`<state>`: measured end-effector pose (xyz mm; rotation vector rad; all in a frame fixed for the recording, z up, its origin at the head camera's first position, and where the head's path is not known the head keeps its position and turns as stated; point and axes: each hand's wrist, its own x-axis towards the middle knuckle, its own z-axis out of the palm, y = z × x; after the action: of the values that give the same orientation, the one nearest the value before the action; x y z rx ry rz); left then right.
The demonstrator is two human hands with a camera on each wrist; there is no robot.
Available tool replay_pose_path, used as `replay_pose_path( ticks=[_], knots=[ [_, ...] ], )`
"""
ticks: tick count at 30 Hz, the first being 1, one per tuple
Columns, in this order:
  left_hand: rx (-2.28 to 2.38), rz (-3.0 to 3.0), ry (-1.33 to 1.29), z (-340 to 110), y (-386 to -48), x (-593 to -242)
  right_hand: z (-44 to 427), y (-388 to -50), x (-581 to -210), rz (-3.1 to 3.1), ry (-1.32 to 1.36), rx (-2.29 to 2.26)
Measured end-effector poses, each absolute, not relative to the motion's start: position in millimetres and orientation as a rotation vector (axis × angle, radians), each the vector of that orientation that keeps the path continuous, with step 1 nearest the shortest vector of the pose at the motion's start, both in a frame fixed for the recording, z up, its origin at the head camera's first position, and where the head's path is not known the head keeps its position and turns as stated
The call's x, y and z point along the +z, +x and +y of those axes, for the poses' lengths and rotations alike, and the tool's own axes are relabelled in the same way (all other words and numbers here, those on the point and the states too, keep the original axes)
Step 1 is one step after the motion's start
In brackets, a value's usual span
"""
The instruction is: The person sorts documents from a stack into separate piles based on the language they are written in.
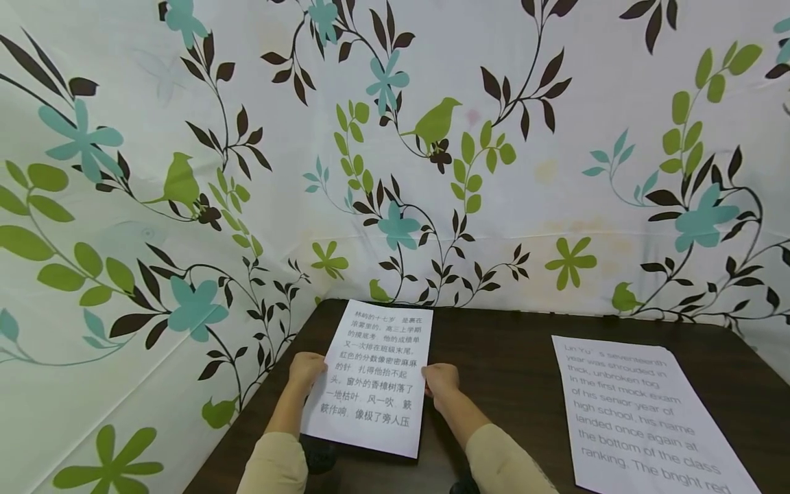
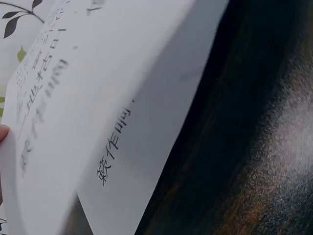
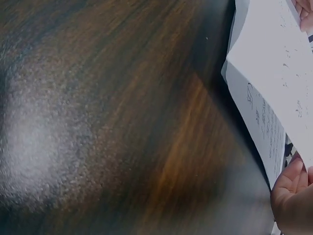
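In the head view, a white sheet of paper printed with large Chinese characters is held tilted over the dark table. My left hand pinches its left edge, and my right hand pinches its right edge. From the left wrist, the held sheet curves over a second printed sheet beneath it; only a fingertip of the left hand shows. The right wrist view also shows the lower sheet under the upper one, with my right hand at the edge.
Another white sheet, printed with large English text, lies on the dark wood table at the right. Behind and to the left, a white cloth patterned with leaves, flowers and birds borders the table.
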<state>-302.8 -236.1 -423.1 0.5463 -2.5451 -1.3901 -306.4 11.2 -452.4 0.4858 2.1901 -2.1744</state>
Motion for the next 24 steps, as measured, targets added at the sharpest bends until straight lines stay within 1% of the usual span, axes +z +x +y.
replay_pose_path(
  ticks=[4,24],
  knots=[
    [-1.327,-2.564,0.498,-232.6,-303.0,-424.6,11.8,-304.8,-455.4,2.19,0.48,-2.176],
    [-1.299,-2.58,0.5,-228.6,-303.4,-433.2,8.1,-300.5,-466.2,1.981,0.378,-2.163]
  ],
)
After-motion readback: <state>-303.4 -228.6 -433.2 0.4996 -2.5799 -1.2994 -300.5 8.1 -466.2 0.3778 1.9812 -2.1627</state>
